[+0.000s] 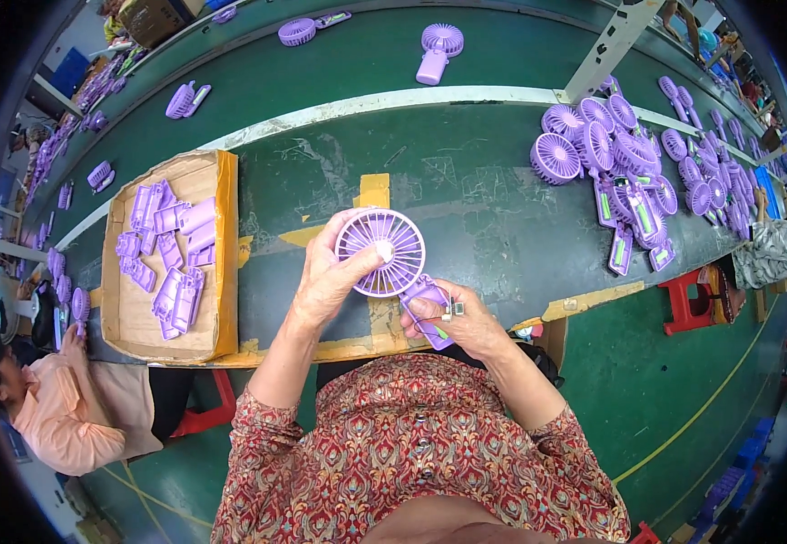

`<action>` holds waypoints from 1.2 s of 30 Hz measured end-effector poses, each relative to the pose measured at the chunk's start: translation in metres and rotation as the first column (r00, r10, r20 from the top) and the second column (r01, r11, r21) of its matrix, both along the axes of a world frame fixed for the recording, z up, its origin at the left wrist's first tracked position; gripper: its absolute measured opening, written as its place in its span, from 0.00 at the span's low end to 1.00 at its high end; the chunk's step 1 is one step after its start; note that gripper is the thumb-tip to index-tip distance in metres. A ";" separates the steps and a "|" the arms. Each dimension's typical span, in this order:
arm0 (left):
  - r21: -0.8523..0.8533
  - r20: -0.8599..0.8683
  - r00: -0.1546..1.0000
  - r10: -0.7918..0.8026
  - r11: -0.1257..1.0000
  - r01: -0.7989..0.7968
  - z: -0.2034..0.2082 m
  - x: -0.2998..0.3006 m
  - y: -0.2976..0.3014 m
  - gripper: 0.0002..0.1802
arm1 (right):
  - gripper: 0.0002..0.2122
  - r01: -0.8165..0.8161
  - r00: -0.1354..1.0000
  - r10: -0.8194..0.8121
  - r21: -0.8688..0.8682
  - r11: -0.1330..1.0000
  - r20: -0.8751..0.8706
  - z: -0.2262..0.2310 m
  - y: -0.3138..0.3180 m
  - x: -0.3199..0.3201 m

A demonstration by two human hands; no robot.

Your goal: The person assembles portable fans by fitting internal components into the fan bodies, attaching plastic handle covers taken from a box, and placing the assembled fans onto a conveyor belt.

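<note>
A purple handheld fan is between my two hands above the dark green bench, its round grille turned up. My left hand is closed around the grille's left side, with the thumb lying across its middle. Lower right, my right hand grips the fan's handle, where a bit of green shows. A small part with pale, metallic-looking pieces sits at the right fingers; its kind is too small to make out.
On the left stands a cardboard tray of purple handle shells. Many purple fans are piled at the right. Beyond a pale rail, more fans lie on a green belt. Another person sits at the far left.
</note>
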State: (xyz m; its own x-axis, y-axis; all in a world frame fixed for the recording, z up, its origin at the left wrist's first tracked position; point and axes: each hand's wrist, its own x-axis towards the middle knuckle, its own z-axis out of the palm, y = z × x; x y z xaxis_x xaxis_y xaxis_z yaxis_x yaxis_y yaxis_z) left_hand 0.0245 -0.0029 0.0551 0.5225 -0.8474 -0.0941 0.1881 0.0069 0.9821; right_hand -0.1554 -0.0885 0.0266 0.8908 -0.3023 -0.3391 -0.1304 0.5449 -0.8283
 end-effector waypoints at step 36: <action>0.119 0.839 0.523 -0.149 0.989 0.090 -0.020 -0.038 0.011 0.11 | 0.11 0.184 0.963 -0.197 -0.088 0.979 -0.184 -0.035 -0.010 0.025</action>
